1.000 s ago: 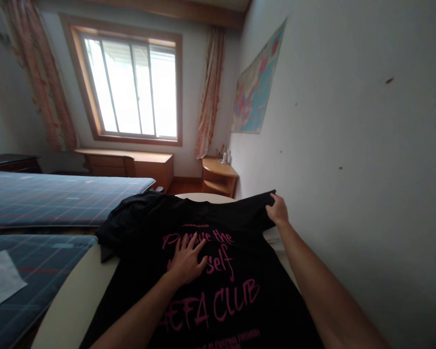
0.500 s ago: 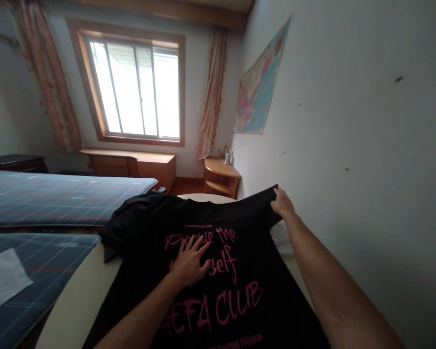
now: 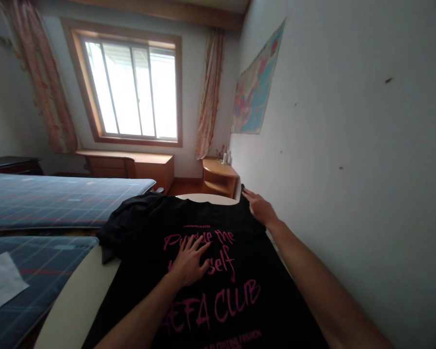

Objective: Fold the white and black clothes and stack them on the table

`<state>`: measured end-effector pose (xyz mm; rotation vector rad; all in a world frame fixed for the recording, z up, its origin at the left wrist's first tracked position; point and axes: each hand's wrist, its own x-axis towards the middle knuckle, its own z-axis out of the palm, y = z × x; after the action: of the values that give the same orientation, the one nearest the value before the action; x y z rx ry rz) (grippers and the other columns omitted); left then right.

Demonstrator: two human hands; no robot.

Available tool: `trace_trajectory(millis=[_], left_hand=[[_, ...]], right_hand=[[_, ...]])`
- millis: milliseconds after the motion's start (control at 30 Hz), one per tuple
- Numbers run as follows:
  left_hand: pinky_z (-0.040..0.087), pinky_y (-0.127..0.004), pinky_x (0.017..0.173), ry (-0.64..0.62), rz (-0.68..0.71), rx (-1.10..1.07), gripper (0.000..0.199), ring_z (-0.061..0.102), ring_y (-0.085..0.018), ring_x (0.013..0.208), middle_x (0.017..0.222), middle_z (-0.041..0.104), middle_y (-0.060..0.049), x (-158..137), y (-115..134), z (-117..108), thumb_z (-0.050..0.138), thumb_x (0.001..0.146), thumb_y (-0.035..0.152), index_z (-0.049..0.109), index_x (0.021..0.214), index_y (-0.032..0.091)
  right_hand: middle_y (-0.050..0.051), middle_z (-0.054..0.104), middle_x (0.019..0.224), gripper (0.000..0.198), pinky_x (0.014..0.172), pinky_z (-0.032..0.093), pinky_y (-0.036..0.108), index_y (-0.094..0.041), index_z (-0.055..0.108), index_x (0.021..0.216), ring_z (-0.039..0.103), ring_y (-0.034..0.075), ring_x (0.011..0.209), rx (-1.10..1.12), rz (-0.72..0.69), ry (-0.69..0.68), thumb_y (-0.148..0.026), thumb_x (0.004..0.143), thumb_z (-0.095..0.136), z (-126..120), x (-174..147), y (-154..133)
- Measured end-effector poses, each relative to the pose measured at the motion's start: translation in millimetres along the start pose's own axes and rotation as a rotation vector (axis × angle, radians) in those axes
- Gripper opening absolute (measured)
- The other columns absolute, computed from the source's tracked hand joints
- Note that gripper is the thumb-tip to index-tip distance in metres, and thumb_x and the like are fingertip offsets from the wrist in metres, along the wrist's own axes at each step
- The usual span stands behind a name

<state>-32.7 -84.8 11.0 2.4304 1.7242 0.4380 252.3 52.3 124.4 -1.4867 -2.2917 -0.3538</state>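
A black T-shirt (image 3: 276,295) with pink lettering lies spread across a round pale table (image 3: 76,295). My left hand (image 3: 191,261) rests flat on the chest print, its fingers spread and covering some letters. At the shirt's far right, my right hand (image 3: 260,208) is closed on the sleeve, whose dark tip pokes up past the fingers beside the wall. The other sleeve (image 3: 131,215) lies bunched at the far left, partly over the table's edge.
Beds with blue plaid mattresses (image 3: 76,198) stand to the left, one bearing a white paper (image 3: 3,281). A white wall (image 3: 349,218) runs close along the right. Beyond the table are a wooden corner shelf (image 3: 220,167) and a desk (image 3: 154,167) under the window.
My right hand has moved left and inward with the sleeve, which no longer stretches out to the right. My left hand stays flat on the print.
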Motion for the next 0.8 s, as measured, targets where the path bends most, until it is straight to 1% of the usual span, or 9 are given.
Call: trace_trajectory(millis=[133,300,433,500,567,600,667,733,800], left_hand=[[0.012,-0.055,0.119,0.001,-0.003,0.002,0.058,0.019,-0.033,0.148,0.158,0.033,0.000,0.3,-0.2,1.0,0.047,0.090,0.050,0.043,0.146,0.035],[0.012,-0.055,0.119,0.013,0.004,0.013,0.058,0.019,-0.034,0.148,0.158,0.033,0.000,0.7,-1.6,2.9,0.048,0.090,0.049,0.043,0.146,0.034],[0.014,-0.056,0.119,0.016,0.006,0.016,0.059,0.021,-0.034,0.147,0.158,0.033,-0.001,1.2,-2.5,4.3,0.049,0.089,0.048,0.043,0.146,0.034],[0.013,-0.055,0.119,0.016,0.010,0.016,0.059,0.020,-0.034,0.147,0.158,0.034,-0.001,1.6,-2.5,4.7,0.050,0.089,0.048,0.043,0.146,0.035],[0.012,-0.055,0.119,0.015,0.010,0.017,0.059,0.020,-0.033,0.147,0.158,0.034,-0.001,1.9,-2.5,5.1,0.049,0.089,0.048,0.043,0.146,0.035],[0.012,-0.056,0.119,0.015,0.008,0.017,0.059,0.020,-0.033,0.147,0.158,0.033,-0.001,2.1,-2.4,5.2,0.049,0.089,0.048,0.043,0.146,0.035],[0.012,-0.056,0.119,0.012,0.008,0.016,0.059,0.020,-0.033,0.148,0.158,0.033,-0.001,2.2,-2.4,5.4,0.049,0.089,0.048,0.043,0.146,0.035],[0.012,-0.056,0.119,0.013,0.007,0.015,0.058,0.020,-0.033,0.147,0.158,0.033,-0.001,1.9,-2.3,5.5,0.048,0.089,0.048,0.043,0.146,0.034],[0.012,-0.055,0.119,0.015,0.005,0.016,0.058,0.020,-0.033,0.147,0.158,0.033,-0.001,1.3,-2.0,5.0,0.048,0.090,0.048,0.044,0.146,0.034]], right_hand=[[-0.004,0.035,0.156,0.070,0.104,0.047,0.038,-0.029,0.040,0.148,0.046,0.023,0.130,-0.005,-0.163,-0.105,-0.001,0.084,0.039,0.4,-9.8,-28.4],[-0.002,0.038,0.155,0.057,0.095,0.051,0.039,-0.032,0.051,0.139,0.048,0.024,0.128,-0.034,-0.372,-0.241,-0.006,0.089,0.041,19.6,-26.8,-50.2],[0.004,0.054,0.141,0.051,0.090,0.050,0.036,-0.033,0.052,0.137,0.056,0.023,0.118,-0.041,-0.420,-0.354,-0.013,0.091,0.045,33.6,-44.7,-60.4],[0.006,0.062,0.129,0.053,0.089,0.049,0.034,-0.033,0.045,0.142,0.060,0.023,0.112,-0.019,-0.376,-0.380,-0.021,0.091,0.050,36.4,-52.7,-64.1],[0.008,0.065,0.122,0.054,0.087,0.049,0.034,-0.029,0.045,0.143,0.063,0.025,0.107,0.005,-0.297,-0.374,-0.036,0.091,0.055,37.2,-57.5,-66.5],[0.008,0.066,0.120,0.051,0.086,0.048,0.034,-0.028,0.050,0.139,0.064,0.025,0.105,0.022,-0.249,-0.372,-0.044,0.091,0.055,37.2,-58.0,-66.9],[0.008,0.070,0.110,0.044,0.083,0.048,0.032,-0.027,0.065,0.120,0.066,0.024,0.099,0.048,-0.103,-0.362,-0.057,0.093,0.046,37.5,-54.7,-65.5],[0.007,0.072,0.103,0.046,0.081,0.047,0.031,-0.025,0.071,0.104,0.067,0.023,0.096,0.044,0.058,-0.333,-0.055,0.098,0.035,38.5,-46.8,-60.1],[0.009,0.071,0.107,0.041,0.084,0.046,0.031,-0.023,0.069,0.107,0.064,0.023,0.101,0.008,0.174,-0.280,-0.043,0.101,0.034,40.8,-36.9,-50.7]])
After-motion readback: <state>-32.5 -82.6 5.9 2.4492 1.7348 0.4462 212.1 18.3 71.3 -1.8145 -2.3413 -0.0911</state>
